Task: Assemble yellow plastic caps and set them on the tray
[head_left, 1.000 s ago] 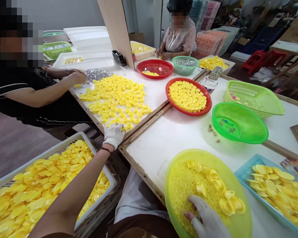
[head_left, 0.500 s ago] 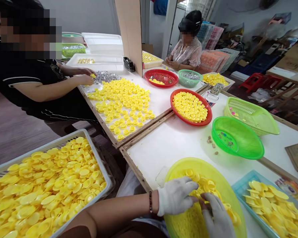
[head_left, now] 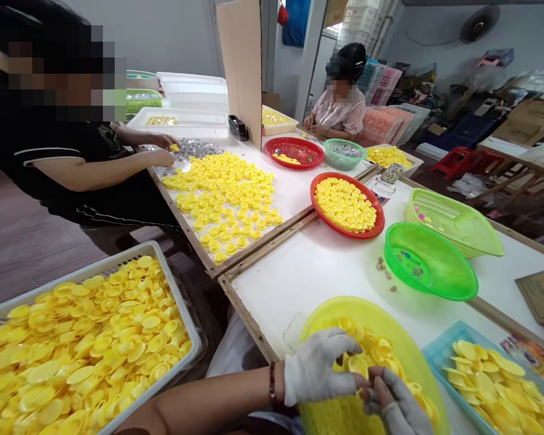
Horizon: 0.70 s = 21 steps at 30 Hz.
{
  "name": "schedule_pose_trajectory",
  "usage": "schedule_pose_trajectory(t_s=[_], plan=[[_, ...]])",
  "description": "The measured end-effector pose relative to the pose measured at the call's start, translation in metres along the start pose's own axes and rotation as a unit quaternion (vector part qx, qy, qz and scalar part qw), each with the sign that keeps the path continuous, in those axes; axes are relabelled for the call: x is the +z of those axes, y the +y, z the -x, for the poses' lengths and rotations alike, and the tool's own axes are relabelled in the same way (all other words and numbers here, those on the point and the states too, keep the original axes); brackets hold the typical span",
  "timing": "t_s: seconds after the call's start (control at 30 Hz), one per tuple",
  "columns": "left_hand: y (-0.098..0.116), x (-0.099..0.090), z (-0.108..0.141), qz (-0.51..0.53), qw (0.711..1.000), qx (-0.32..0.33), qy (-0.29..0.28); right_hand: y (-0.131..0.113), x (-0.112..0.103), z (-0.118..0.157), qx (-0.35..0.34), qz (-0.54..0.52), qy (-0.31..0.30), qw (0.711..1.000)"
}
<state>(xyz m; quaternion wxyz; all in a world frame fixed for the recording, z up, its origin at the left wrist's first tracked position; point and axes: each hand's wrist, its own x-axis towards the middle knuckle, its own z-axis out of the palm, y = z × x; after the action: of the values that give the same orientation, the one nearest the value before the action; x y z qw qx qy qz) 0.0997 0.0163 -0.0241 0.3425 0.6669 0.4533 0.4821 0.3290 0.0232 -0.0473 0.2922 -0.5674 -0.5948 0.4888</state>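
Note:
My left hand (head_left: 321, 368), in a white glove with bare fingertips, is over the yellow basin (head_left: 330, 311). Its finger and thumb curve around a small round yellow plastic piece (head_left: 358, 364). My right hand (head_left: 396, 402), gloved the same way, has its fingertips pinched together close to my left thumb. Whatever is in that pinch is hidden by the fingers. Beneath both hands, many yellow pieces (head_left: 383, 350) lie heaped in the basin.
Left of me stands a pale crate (head_left: 156, 251) full of yellow pieces. A blue tray (head_left: 439, 344) of them sits at right. Farther off are a green basin (head_left: 457, 275), a red tray (head_left: 378, 223) and rows of yellow pieces (head_left: 226, 193). Two co-workers sit across the tables.
The view has tilted slightly upward. My left finger and thumb are now bent around a yellow piece, and my right fingertips have closed together beside them.

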Motion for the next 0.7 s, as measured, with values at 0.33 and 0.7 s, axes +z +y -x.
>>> schedule_pose_trajectory(t_s=[0.33,0.7], plan=[[0.010,-0.011,-0.010,0.037,0.993,-0.105,0.040,-0.022,0.049,-0.008,-0.274,0.350,-0.058,0.894],[-0.014,0.006,-0.021,-0.071,0.995,-0.059,-0.049,-0.043,0.007,-0.001,-0.135,0.336,-0.057,0.930]])
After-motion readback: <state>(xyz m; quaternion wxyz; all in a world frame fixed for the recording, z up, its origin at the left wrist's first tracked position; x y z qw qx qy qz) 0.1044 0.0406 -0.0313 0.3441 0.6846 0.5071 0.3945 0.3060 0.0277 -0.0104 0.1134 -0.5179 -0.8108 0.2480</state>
